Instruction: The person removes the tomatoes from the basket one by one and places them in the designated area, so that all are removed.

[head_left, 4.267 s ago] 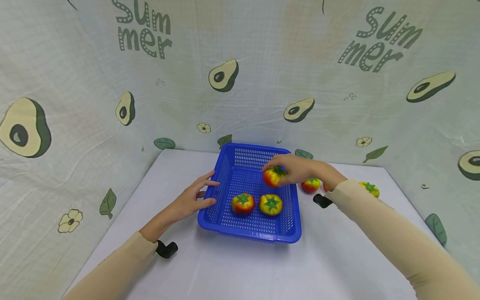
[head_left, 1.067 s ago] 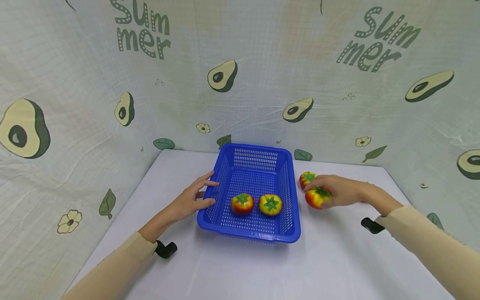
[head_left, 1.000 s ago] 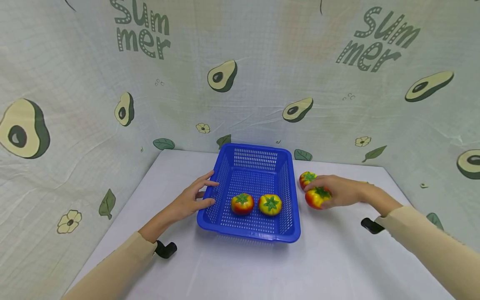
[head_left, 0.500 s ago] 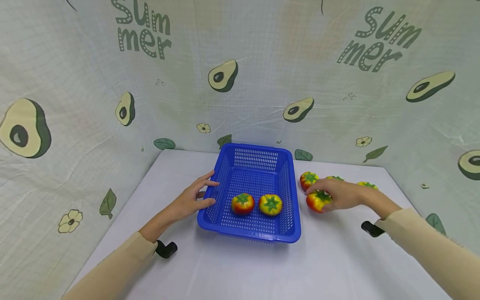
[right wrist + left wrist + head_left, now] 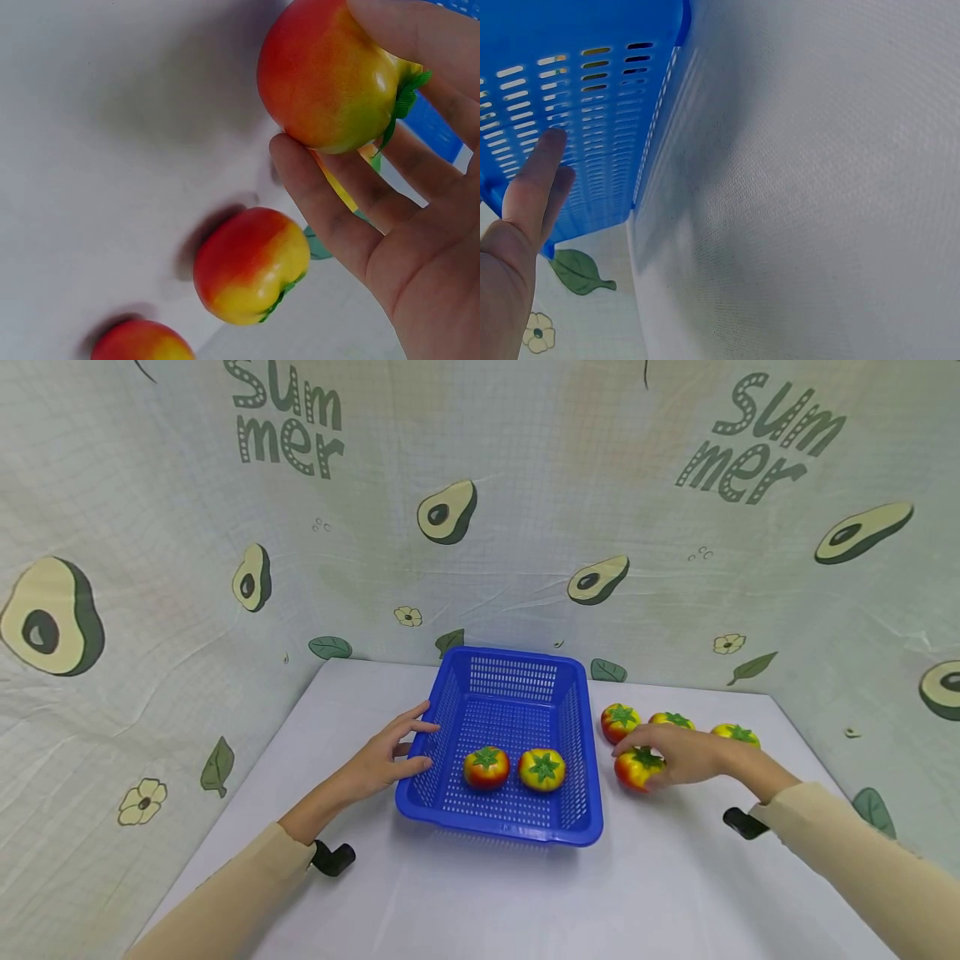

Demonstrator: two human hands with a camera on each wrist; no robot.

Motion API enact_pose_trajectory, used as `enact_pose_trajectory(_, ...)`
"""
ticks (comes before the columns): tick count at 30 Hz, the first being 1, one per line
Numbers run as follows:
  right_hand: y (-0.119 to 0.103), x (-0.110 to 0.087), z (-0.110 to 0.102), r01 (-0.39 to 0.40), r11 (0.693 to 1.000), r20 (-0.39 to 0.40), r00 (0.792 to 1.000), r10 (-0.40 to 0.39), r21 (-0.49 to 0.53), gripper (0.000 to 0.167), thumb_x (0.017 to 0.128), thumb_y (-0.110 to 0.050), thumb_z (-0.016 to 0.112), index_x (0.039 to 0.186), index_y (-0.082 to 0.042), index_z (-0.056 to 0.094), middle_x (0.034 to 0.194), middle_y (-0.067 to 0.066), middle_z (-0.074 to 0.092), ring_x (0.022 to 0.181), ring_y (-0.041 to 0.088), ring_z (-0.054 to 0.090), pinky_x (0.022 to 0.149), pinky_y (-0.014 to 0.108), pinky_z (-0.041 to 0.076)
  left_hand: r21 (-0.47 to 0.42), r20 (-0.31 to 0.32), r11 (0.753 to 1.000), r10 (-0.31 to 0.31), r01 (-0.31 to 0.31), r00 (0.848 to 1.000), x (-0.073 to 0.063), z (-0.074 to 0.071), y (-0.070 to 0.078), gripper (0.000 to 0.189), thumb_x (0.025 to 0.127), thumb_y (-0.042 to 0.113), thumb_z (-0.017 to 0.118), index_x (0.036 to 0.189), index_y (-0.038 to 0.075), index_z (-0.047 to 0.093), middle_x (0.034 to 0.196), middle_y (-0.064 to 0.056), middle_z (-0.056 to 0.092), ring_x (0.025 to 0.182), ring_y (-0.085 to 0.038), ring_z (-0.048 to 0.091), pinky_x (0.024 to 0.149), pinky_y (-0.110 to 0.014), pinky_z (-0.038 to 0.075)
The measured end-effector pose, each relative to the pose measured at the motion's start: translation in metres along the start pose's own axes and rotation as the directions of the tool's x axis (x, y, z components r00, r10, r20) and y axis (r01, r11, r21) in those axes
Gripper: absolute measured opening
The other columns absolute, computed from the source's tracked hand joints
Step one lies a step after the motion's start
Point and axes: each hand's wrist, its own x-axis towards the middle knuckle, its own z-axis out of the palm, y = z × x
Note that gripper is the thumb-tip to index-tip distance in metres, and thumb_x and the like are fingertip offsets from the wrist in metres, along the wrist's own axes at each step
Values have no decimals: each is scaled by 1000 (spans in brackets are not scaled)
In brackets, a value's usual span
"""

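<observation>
My right hand [image 5: 678,753] holds a red-and-yellow toy tomato [image 5: 637,768] just right of the basket. In the right wrist view its thumb lies on one side of this tomato [image 5: 330,75] and the fingertips on the other. My left hand [image 5: 382,756] is at the left wall of the blue plastic basket [image 5: 498,835], fingers spread and fairly straight, with fingertips at the rim. The left wrist view has the fingers [image 5: 536,187] against the basket's slotted outer wall. Two toy tomatoes, one redder [image 5: 486,768] and one yellower [image 5: 542,770], sit inside the basket's near half.
Behind the right hand stand three more toy tomatoes: one by the basket [image 5: 620,722], a middle one [image 5: 672,720] and a far-right one [image 5: 735,732]. The white table [image 5: 465,902] meets a printed cloth backdrop [image 5: 517,568] behind and at the sides.
My right hand has gone from above the basket to the table at its right, with a tomato in its grasp. Lately it has shifted slightly nearer me. The left hand stays put.
</observation>
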Motion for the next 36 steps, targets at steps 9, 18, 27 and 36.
enact_pose_trajectory(9,0,1,4,-14,1000,11,1000,13,12,57,88,-14,87,141,-13,66,144,11,64,137,44,53,110,69,46,12,-1,1000,0,0,1000,0,0,0,54,102,10,69,153,3,51,179,-10,9,142,-51,51,108,-54,54)
enact_pose_trajectory(18,3,4,10,-21,1000,17,1000,21,-18,57,87,-13,87,140,-13,67,143,9,65,137,43,54,110,68,47,20,-6,1000,-7,7,1000,-1,0,0,55,102,12,70,153,4,51,179,-9,10,141,-51,52,106,-53,56)
enact_pose_trajectory(27,4,4,11,-47,999,23,999,48,-16,57,88,-15,87,141,-15,67,144,9,64,137,42,54,110,69,47,41,-9,999,-9,10,1000,0,1,0,54,102,10,70,153,5,51,179,-9,10,140,-51,53,104,-52,57)
enact_pose_trajectory(36,2,4,11,-57,998,23,998,57,-14,56,88,-16,87,141,-16,67,144,10,64,137,42,54,110,68,47,37,-9,999,-10,10,1000,0,0,0,54,102,8,69,153,4,51,179,-9,10,141,-51,52,105,-53,56)
